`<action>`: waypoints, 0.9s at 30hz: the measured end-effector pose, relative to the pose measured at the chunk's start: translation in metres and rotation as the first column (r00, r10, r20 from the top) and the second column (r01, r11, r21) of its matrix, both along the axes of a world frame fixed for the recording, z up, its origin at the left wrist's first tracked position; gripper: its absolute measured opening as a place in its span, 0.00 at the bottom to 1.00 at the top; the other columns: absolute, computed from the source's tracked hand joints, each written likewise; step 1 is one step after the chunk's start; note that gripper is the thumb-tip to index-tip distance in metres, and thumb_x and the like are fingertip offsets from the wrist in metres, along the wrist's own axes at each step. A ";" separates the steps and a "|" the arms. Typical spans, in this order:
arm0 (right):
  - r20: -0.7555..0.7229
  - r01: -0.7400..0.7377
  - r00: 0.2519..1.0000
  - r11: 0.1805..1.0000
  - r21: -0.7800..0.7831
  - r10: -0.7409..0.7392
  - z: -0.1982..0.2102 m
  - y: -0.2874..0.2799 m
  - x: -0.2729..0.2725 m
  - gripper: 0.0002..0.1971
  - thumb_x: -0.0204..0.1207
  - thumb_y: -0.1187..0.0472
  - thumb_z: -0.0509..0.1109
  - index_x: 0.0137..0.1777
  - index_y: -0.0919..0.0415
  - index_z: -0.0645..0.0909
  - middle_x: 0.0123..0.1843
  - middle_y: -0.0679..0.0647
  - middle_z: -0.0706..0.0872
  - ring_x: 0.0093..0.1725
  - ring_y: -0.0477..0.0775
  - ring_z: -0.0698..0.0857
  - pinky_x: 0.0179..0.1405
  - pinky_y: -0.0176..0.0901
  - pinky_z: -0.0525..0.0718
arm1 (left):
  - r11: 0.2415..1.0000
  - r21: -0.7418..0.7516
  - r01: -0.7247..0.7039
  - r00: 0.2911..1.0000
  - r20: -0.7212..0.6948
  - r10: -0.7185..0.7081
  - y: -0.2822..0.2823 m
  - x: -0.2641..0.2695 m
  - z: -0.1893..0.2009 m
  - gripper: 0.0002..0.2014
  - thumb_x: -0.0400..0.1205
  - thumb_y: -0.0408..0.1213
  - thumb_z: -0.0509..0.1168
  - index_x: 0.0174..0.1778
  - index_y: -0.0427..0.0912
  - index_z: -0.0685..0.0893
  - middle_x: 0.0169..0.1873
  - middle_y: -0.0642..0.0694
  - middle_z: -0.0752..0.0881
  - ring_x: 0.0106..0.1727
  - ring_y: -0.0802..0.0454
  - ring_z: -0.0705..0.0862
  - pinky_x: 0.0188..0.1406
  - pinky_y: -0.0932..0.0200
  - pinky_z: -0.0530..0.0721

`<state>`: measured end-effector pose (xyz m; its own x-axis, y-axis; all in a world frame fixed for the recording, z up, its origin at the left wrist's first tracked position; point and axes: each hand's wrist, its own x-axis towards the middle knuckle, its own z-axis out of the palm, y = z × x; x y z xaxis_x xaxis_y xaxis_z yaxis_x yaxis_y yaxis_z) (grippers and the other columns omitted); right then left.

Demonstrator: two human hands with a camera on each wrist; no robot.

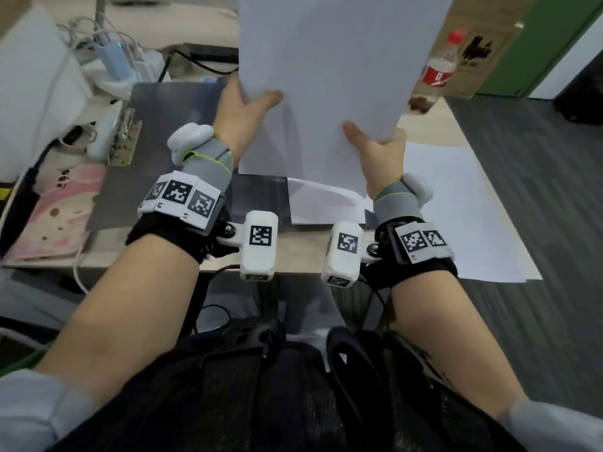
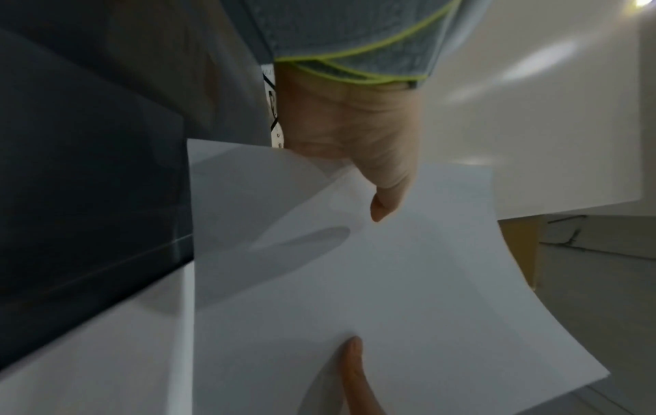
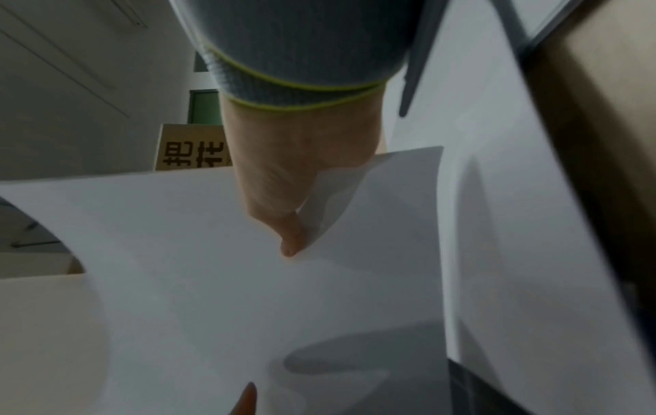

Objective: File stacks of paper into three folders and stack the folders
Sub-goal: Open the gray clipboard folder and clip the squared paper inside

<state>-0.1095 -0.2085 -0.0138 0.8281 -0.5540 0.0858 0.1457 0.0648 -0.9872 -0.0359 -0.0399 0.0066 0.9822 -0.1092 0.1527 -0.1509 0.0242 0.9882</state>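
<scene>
A stack of white paper (image 1: 329,70) is held upright above the desk, its lower edge lifted clear. My left hand (image 1: 243,109) pinches its left edge, thumb on the near face and fingers hidden behind. My right hand (image 1: 375,138) pinches the lower right corner the same way. The wrist views show the same sheets (image 2: 355,280) (image 3: 230,280) curling, with my left thumb (image 2: 385,196) and right thumb (image 3: 289,238) pressed on them. An open grey folder (image 1: 156,164) with a metal clip (image 1: 125,137) lies on the desk under the paper. More white sheets (image 1: 456,203) lie to the right.
A cola bottle (image 1: 440,66) stands at the back right by a cardboard box (image 1: 483,44). A pink booklet (image 1: 58,210) lies at the left desk edge. Cables and a power strip (image 1: 114,57) crowd the back left. The desk's front edge (image 1: 293,265) is near my wrists.
</scene>
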 end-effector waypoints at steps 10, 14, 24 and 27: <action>-0.358 -0.162 0.926 0.983 -0.089 0.120 -0.003 0.066 0.037 0.15 0.66 0.68 0.79 0.33 0.56 0.74 0.42 0.56 0.85 0.46 0.57 0.84 0.57 0.53 0.85 | 0.923 0.295 -0.245 0.959 -0.065 0.276 0.103 0.026 -0.023 0.25 0.80 0.39 0.65 0.71 0.32 0.73 0.57 0.43 0.82 0.59 0.50 0.80 0.55 0.65 0.78; -0.516 -0.256 0.837 0.964 -0.072 0.183 -0.009 0.085 0.038 0.13 0.73 0.64 0.76 0.45 0.63 0.72 0.44 0.53 0.78 0.51 0.55 0.77 0.50 0.43 0.75 | 0.776 0.466 -0.426 0.879 0.010 0.476 0.151 0.022 -0.036 0.21 0.77 0.39 0.60 0.65 0.38 0.81 0.64 0.36 0.83 0.66 0.37 0.80 0.69 0.49 0.77; -0.634 -0.368 0.749 0.917 -0.153 0.194 -0.015 0.131 0.058 0.33 0.74 0.59 0.75 0.73 0.74 0.65 0.69 0.65 0.79 0.53 0.55 0.75 0.56 0.42 0.74 | 0.817 0.513 -0.265 0.847 -0.281 0.451 0.200 0.024 -0.057 0.21 0.82 0.33 0.57 0.70 0.29 0.75 0.61 0.35 0.82 0.50 0.47 0.75 0.44 0.59 0.76; -0.638 -0.353 0.750 0.922 -0.162 0.175 -0.016 0.134 0.062 0.32 0.73 0.59 0.76 0.71 0.73 0.67 0.67 0.64 0.80 0.55 0.57 0.77 0.55 0.43 0.73 | 0.853 0.456 -0.253 0.862 -0.295 0.413 0.202 0.021 -0.058 0.18 0.80 0.34 0.60 0.64 0.31 0.80 0.48 0.43 0.76 0.48 0.48 0.73 0.35 0.63 0.73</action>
